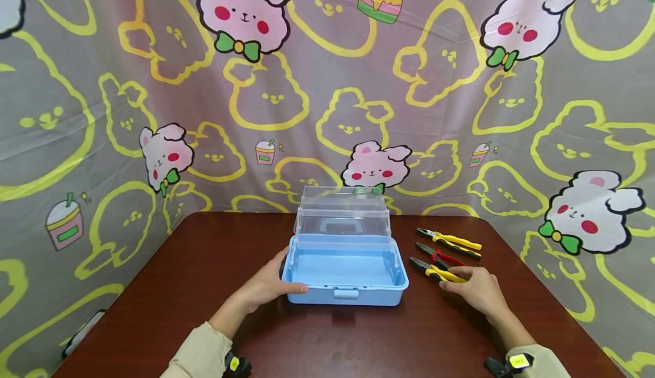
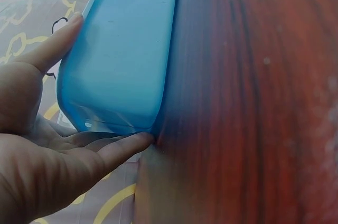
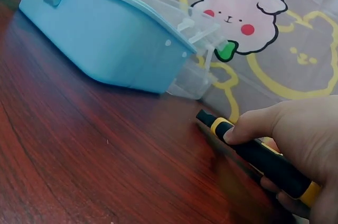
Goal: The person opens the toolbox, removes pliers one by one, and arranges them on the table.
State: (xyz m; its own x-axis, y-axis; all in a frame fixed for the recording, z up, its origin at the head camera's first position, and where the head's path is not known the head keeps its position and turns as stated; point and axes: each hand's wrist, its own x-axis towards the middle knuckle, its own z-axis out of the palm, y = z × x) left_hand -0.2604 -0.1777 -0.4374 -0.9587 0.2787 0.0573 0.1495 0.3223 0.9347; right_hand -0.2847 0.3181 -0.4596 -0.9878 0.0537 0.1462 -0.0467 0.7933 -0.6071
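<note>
A light blue toolbox (image 1: 345, 295) stands with its clear lid (image 1: 344, 219) raised, and its inside is bare. My left hand (image 1: 266, 281) holds its left front corner, thumb along the front rim and fingers along the side wall (image 2: 119, 49). To the right of the box, my right hand (image 1: 476, 290) grips the nearest pliers (image 1: 435, 271) by yellow and black handles (image 3: 264, 160). The thumb presses on top and the fingers curl beneath, while the palm hides the handle ends. The jaws point toward the box.
Beyond the gripped pair lie red and black pliers (image 1: 435, 254) and another yellow and black pair (image 1: 450, 241). All are on the dark wooden table (image 1: 215, 253). A patterned curtain (image 1: 348, 71) closes off the back and both sides.
</note>
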